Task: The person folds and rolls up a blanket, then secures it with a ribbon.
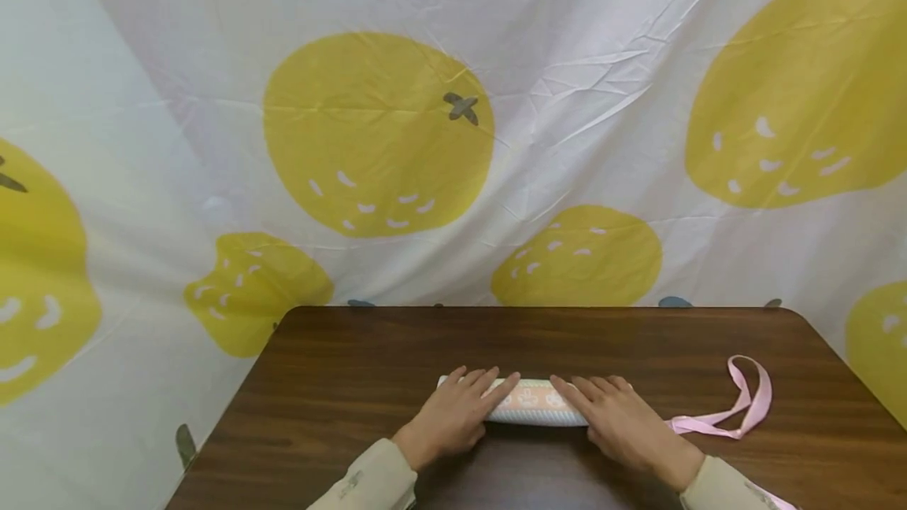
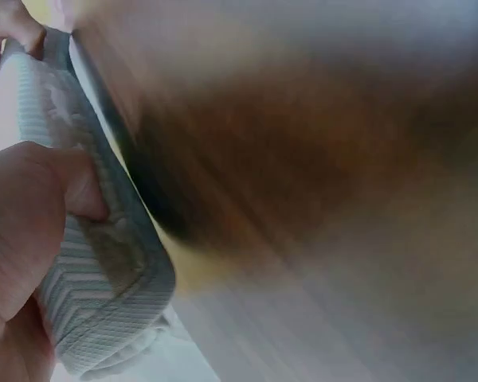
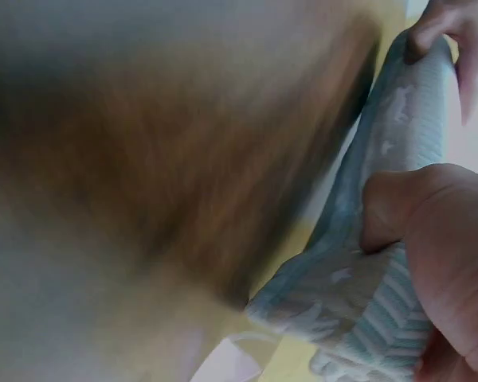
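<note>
A small patterned towel (image 1: 534,414), folded or rolled into a thick strip, lies crosswise on the table. It has a peach band with white figures and pale blue-green ribbed edges. My left hand (image 1: 451,414) grips its left end, fingers over the top. At the other end my right hand (image 1: 627,422) holds it in the same way. In the left wrist view the thumb (image 2: 76,179) presses into the near side of the towel (image 2: 103,294). The right thumb (image 3: 390,207) does likewise in the right wrist view, where loose layers show at the towel's end (image 3: 342,318).
The dark wood-grain table (image 1: 354,352) has rounded far corners. A pink ribbon (image 1: 758,400) lies looped on it to the right, partly behind my right hand and sleeve. A white cloth (image 1: 567,38) printed with yellow fruit hangs behind the table and along its sides.
</note>
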### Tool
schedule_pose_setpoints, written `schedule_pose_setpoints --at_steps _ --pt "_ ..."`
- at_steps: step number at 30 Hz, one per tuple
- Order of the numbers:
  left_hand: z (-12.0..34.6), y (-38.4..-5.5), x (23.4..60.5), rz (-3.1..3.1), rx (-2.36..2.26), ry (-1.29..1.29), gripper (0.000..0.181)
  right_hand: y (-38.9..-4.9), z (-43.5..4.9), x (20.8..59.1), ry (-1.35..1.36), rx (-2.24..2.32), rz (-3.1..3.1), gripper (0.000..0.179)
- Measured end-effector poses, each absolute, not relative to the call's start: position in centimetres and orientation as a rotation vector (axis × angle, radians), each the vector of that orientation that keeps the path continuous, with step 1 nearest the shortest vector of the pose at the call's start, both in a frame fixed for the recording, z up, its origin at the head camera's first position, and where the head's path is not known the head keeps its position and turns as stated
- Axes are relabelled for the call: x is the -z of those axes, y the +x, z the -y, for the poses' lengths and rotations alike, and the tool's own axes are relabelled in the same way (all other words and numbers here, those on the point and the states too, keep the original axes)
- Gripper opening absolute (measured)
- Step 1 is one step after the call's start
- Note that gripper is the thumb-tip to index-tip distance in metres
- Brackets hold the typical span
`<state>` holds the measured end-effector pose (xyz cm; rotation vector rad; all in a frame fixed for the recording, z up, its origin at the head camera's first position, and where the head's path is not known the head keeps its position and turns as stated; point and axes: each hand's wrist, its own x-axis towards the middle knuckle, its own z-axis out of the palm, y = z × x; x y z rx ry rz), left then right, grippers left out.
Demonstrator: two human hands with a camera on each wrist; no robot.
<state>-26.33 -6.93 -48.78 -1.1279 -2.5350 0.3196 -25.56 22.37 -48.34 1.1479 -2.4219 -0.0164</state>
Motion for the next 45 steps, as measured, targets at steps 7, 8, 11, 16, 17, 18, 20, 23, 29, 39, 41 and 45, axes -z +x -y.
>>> schedule_pose_setpoints --at_steps 7,8,11,16,17,18,20,23,29,39,41,45 --pt "6.6 -28.7 49.1 2.483 -0.354 -1.016 0.079 -28.4 -22.5 48.4 1.119 0.097 2.314 0.094" --pt "6.5 -29.0 49.1 2.476 -0.365 -1.001 0.078 -28.7 -22.4 48.5 1.112 0.1 2.309 0.093" --pt "6.5 -29.7 49.4 2.464 -0.382 -0.976 0.075 -29.5 -22.2 48.9 1.1 0.103 2.308 0.09" --pt "6.5 -30.3 50.1 2.46 -0.404 -0.977 0.066 -30.4 -21.9 50.1 1.093 0.145 2.318 0.08" --pt "6.5 -30.3 50.2 2.467 -0.416 -0.975 0.065 -30.4 -21.9 50.3 1.091 0.16 2.323 0.079" --pt "6.5 -30.3 50.4 2.48 -0.43 -0.972 0.065 -30.5 -21.9 50.5 1.093 0.17 2.329 0.078" --pt "6.5 -30.3 50.5 2.521 -0.449 -0.965 0.067 -30.5 -21.9 50.7 1.101 0.176 2.351 0.078" --pt "6.3 -30.1 50.5 2.603 -0.469 -0.957 0.071 -30.2 -21.9 50.8 1.114 0.135 2.405 0.08" --pt "5.9 -29.7 50.3 2.766 -0.381 -0.953 0.067 -29.6 -22.1 50.5 1.126 -0.005 2.55 0.076" --pt "5.5 -29.7 50.2 2.791 -0.299 -0.938 0.055 -29.4 -22.3 50.2 1.091 -0.169 2.626 0.072" --pt "5.5 -29.8 50.2 2.793 -0.294 -0.941 0.054 -29.3 -22.5 49.9 1.09 -0.238 2.641 0.07" --pt "5.6 -29.9 50.2 2.79 -0.3 -0.943 0.054 -28.8 -23.0 49.0 1.077 -0.382 2.651 0.064"
